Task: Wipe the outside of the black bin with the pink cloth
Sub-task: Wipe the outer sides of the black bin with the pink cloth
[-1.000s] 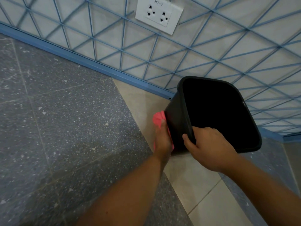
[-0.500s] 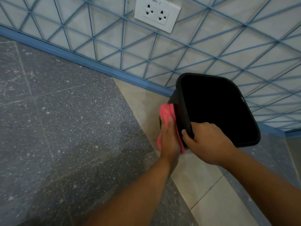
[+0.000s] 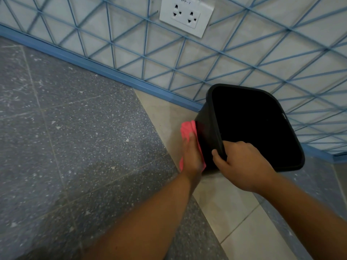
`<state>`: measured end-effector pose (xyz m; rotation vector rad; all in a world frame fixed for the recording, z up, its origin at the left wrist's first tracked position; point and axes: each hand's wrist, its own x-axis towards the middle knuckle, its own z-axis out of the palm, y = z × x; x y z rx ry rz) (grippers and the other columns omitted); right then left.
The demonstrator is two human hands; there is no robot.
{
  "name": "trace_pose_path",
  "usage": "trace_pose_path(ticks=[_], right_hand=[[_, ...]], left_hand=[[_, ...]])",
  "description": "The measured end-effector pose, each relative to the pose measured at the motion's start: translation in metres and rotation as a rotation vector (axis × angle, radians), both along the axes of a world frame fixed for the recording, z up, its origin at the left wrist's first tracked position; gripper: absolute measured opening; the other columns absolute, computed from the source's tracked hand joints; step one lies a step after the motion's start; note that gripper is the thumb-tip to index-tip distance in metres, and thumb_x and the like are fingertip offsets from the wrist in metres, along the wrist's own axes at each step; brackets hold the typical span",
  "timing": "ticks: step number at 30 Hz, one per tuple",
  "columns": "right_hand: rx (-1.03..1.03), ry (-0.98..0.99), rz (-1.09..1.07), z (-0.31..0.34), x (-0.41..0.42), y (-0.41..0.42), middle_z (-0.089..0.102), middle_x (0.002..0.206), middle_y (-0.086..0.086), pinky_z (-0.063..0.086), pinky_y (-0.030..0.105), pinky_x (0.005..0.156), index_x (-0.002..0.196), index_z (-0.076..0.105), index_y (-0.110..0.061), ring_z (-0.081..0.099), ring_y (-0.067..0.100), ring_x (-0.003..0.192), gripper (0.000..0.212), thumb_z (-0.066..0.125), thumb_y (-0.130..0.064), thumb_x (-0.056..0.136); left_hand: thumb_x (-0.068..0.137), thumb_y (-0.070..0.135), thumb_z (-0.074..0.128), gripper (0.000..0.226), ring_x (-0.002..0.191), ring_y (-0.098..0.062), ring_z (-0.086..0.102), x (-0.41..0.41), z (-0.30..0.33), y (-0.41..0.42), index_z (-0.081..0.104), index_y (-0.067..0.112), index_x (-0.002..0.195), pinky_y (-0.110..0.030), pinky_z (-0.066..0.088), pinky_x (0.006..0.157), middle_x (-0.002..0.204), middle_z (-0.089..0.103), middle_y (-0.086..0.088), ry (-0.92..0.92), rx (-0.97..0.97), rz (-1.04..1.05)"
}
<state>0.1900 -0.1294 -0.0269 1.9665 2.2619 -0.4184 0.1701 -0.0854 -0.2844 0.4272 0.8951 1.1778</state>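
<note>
Black bin tilted by wall, R hand curled over rim to steady it (probably against wiping force), L hand pressing pink cloth flat w/ straight fingers to outer side.

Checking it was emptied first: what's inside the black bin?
Nothing shows inside the black bin; its inside is dark, so small bits could go unseen. The right hand grips the rim and covers part of the near wall.
</note>
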Motion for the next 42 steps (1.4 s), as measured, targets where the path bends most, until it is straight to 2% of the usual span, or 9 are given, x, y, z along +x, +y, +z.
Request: trace_pose_path(ticks=[4,8,13,18,22,28,34,37,42], right_hand=[[-0.007,-0.012,0.002,0.0,0.0,0.0,0.053,0.055,0.0,0.044,0.029,0.05,0.066,0.041,-0.026,0.053,0.014,0.048,0.034,0.041,-0.039,0.097],[0.01,-0.022,0.007,0.001,-0.002,0.0,0.049,0.053,-0.002,0.035,0.025,0.047,0.065,0.039,-0.026,0.049,0.011,0.047,0.035,0.041,-0.037,0.098],[0.01,0.0,0.013,0.001,-0.002,0.0,0.05,0.055,-0.003,0.039,0.027,0.05,0.064,0.037,-0.027,0.052,0.013,0.048,0.035,0.042,-0.038,0.097],[0.02,-0.001,0.005,-0.002,-0.003,0.002,0.051,0.057,-0.002,0.041,0.029,0.051,0.067,0.042,-0.025,0.052,0.014,0.05,0.032,0.042,-0.039,0.096],[0.014,0.008,-0.004,-0.002,-0.002,0.003,0.054,0.057,-0.002,0.049,0.035,0.054,0.068,0.045,-0.024,0.053,0.014,0.05,0.031,0.043,-0.04,0.095],[0.045,-0.007,0.004,-0.005,-0.002,0.005,0.049,0.056,-0.003,0.044,0.032,0.053,0.067,0.041,-0.026,0.05,0.012,0.049,0.032,0.042,-0.04,0.096],[0.049,-0.004,0.031,-0.004,-0.001,0.005,0.047,0.056,-0.005,0.043,0.031,0.054,0.065,0.037,-0.028,0.049,0.011,0.05,0.033,0.043,-0.04,0.095],[0.056,0.002,0.022,-0.004,-0.001,0.005,0.045,0.055,-0.005,0.036,0.029,0.051,0.063,0.035,-0.027,0.046,0.01,0.049,0.035,0.044,-0.039,0.095],[0.04,0.02,0.034,-0.002,-0.001,0.003,0.05,0.054,-0.003,0.037,0.026,0.048,0.063,0.038,-0.027,0.049,0.011,0.047,0.035,0.044,-0.039,0.095]], left_hand=[[0.101,0.078,0.042,0.079,0.15,-0.022,0.052,-0.025,0.064,-0.029,0.046,0.026,0.161,-0.051,0.039,0.127,0.159,0.057,-0.006,0.059,0.122,0.01],[0.093,0.085,0.052,0.096,0.155,-0.03,0.046,-0.029,0.049,-0.009,0.042,0.019,0.163,-0.059,0.03,0.131,0.164,0.048,-0.015,-0.031,0.012,0.017],[0.105,0.071,0.039,0.073,0.149,-0.02,0.053,-0.042,0.095,-0.025,0.044,0.025,0.162,-0.042,0.043,0.124,0.159,0.057,-0.005,0.064,0.168,0.003],[0.104,0.072,0.04,0.079,0.153,-0.028,0.049,-0.044,0.083,-0.012,0.043,0.019,0.162,-0.055,0.033,0.131,0.161,0.053,-0.014,0.072,0.03,0.0],[0.111,0.059,0.028,0.067,0.141,-0.022,0.062,-0.04,0.094,-0.039,0.049,0.018,0.159,-0.035,0.054,0.116,0.15,0.065,-0.01,0.025,0.11,0.009],[0.1,0.077,0.042,0.086,0.148,-0.029,0.055,-0.041,0.08,-0.013,0.046,0.017,0.161,-0.055,0.037,0.129,0.157,0.058,-0.016,0.01,0.015,0.018],[0.119,0.037,0.02,0.05,0.119,0.004,0.071,-0.04,0.085,-0.021,0.054,0.017,0.148,-0.016,0.057,0.097,0.132,0.071,0.0,0.067,0.165,0.03],[0.109,0.057,0.03,0.067,0.142,-0.019,0.061,-0.046,0.093,-0.01,0.049,0.014,0.158,-0.039,0.048,0.121,0.151,0.063,-0.013,0.08,0.069,0.0],[0.112,0.056,0.031,0.064,0.143,-0.022,0.06,-0.043,0.104,-0.04,0.05,0.015,0.158,-0.041,0.049,0.12,0.15,0.064,-0.012,0.106,0.168,0.049]])
